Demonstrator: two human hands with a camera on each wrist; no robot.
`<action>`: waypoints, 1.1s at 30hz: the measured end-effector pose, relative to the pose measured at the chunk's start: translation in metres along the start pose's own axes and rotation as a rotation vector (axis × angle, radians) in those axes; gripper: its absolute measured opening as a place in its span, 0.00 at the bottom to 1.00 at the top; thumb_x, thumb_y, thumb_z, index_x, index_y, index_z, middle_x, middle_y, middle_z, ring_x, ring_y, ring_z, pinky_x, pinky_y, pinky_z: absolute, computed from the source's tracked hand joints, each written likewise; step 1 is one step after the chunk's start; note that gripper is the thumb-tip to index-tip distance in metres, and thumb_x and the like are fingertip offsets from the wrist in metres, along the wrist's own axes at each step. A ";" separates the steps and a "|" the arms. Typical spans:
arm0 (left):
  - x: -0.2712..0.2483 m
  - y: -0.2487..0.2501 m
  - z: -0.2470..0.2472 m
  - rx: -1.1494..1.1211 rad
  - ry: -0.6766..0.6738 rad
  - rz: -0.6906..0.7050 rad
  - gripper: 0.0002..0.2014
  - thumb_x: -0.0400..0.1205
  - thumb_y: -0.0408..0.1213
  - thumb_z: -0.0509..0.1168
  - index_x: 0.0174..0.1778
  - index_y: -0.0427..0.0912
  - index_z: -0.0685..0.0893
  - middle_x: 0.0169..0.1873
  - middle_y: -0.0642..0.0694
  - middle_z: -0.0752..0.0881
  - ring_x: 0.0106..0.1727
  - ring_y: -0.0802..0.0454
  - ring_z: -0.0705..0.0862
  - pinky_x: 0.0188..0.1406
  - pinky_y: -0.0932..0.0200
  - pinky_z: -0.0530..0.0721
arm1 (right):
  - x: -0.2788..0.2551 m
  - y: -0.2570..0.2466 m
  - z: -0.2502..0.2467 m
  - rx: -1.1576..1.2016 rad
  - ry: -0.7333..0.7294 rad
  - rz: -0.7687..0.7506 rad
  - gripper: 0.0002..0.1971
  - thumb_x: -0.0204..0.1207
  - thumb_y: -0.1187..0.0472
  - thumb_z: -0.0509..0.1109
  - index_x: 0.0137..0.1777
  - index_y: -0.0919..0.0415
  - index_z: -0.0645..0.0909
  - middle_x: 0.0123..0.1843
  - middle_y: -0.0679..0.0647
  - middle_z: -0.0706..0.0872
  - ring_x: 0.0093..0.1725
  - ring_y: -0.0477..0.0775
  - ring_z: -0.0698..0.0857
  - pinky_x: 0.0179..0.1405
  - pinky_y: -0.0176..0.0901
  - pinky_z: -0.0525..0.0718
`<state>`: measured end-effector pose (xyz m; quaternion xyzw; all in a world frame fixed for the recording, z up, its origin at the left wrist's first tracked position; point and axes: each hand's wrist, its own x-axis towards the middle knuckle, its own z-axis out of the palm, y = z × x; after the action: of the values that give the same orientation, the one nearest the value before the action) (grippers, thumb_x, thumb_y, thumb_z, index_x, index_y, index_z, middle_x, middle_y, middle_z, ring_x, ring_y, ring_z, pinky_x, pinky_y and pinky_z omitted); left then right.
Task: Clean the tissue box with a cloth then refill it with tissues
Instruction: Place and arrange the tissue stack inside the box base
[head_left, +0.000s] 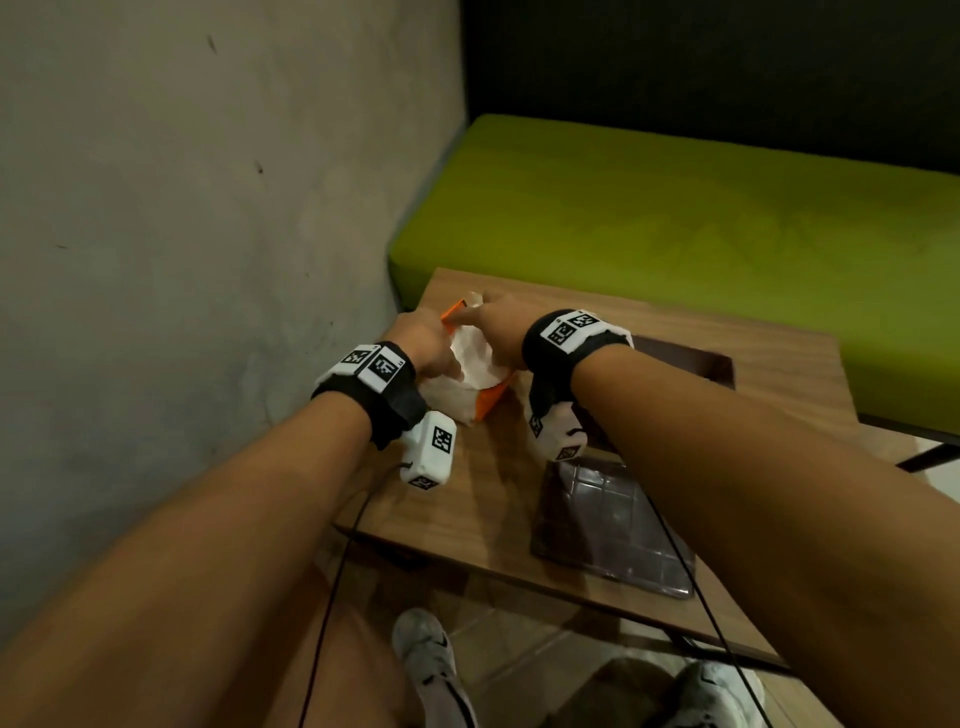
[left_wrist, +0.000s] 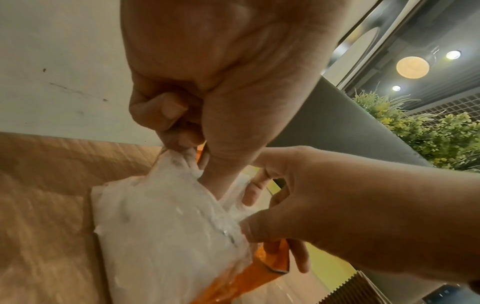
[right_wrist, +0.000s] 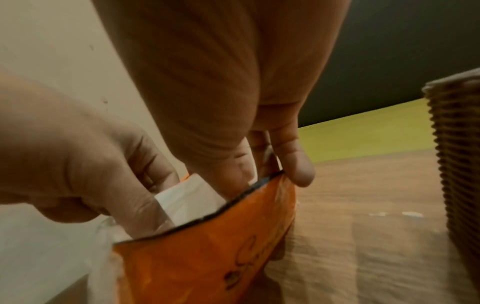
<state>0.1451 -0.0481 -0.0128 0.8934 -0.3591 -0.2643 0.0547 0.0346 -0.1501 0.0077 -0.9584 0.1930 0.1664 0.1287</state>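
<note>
An orange and clear plastic tissue pack (head_left: 480, 382) lies at the far left of the wooden table (head_left: 467, 499), with white tissues (right_wrist: 187, 197) showing in its torn mouth. My left hand (head_left: 436, 348) pinches the clear wrapper (left_wrist: 166, 226) at its top edge. My right hand (head_left: 485, 317) grips the orange edge (right_wrist: 207, 257), fingers inside the opening and thumb (right_wrist: 298, 166) outside. Together the hands hold the mouth spread apart. The dark brown ribbed tissue box (head_left: 696, 364) stands just right of the pack, partly hidden by my right wrist.
A dark quilted lid or panel (head_left: 613, 525) lies flat on the table near its front edge. A grey wall (head_left: 208, 208) runs close along the left. A green bench cushion (head_left: 675, 218) sits behind the table. My shoes (head_left: 426, 654) show on the floor below.
</note>
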 end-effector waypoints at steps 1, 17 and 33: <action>-0.001 0.001 0.001 0.002 0.003 0.016 0.21 0.74 0.39 0.87 0.55 0.29 0.90 0.58 0.29 0.91 0.63 0.32 0.89 0.57 0.44 0.86 | 0.000 -0.002 -0.001 -0.029 0.002 -0.016 0.36 0.83 0.54 0.76 0.90 0.46 0.66 0.83 0.62 0.72 0.82 0.67 0.74 0.76 0.54 0.75; -0.016 -0.012 0.004 -0.050 0.090 0.118 0.16 0.73 0.51 0.86 0.42 0.50 0.87 0.49 0.44 0.92 0.48 0.45 0.85 0.46 0.52 0.79 | -0.005 0.021 -0.008 -0.008 0.201 -0.031 0.19 0.78 0.64 0.77 0.68 0.54 0.86 0.65 0.57 0.84 0.66 0.63 0.82 0.52 0.50 0.77; -0.060 -0.018 -0.032 -0.975 0.121 0.188 0.04 0.89 0.36 0.72 0.54 0.40 0.85 0.50 0.42 0.91 0.50 0.49 0.89 0.37 0.63 0.90 | -0.054 0.053 -0.032 1.092 0.243 0.079 0.18 0.72 0.64 0.87 0.61 0.64 0.88 0.56 0.60 0.95 0.57 0.64 0.94 0.61 0.56 0.92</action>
<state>0.1368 0.0024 0.0352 0.7414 -0.2690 -0.3429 0.5103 -0.0257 -0.1897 0.0474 -0.7568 0.3005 -0.0649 0.5769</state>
